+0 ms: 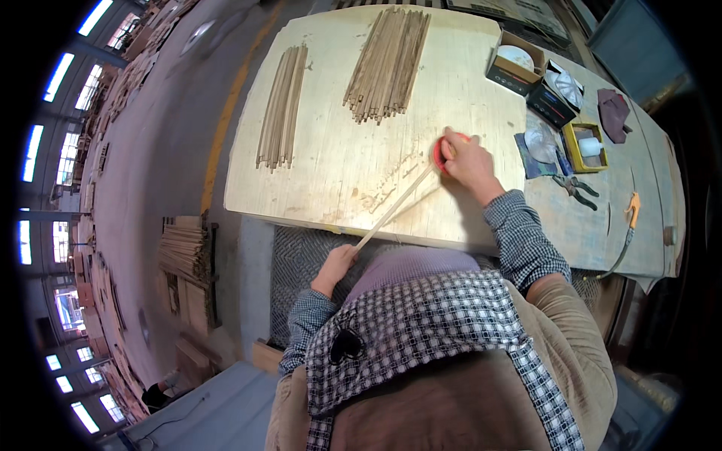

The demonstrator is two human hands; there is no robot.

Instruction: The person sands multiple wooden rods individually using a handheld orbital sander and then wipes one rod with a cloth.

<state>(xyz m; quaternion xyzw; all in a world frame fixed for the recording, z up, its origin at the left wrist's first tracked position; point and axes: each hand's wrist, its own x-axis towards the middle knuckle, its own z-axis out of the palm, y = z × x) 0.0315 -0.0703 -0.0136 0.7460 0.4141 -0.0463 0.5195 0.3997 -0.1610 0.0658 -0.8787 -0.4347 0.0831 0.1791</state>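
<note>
My left hand (336, 268) is closed round the near end of a thin wooden strip (395, 207), just off the table's front edge. The strip slants up and right over the pale board tabletop (316, 197). At its far end my right hand (472, 164) grips a red, rounded object (438, 156), whose exact kind is partly hidden by my fingers. The red object meets the strip. Beyond my hands lie a large bundle of wooden strips (387, 64) and, to its left, a smaller bundle (283, 109).
On the right stand open boxes (514, 75), a yellow box (575, 156) with a white roll, and pliers (577, 191). An orange air gun (634, 209) with its hose lies near the right edge. Stacked wood (184, 252) sits on the floor left of the table.
</note>
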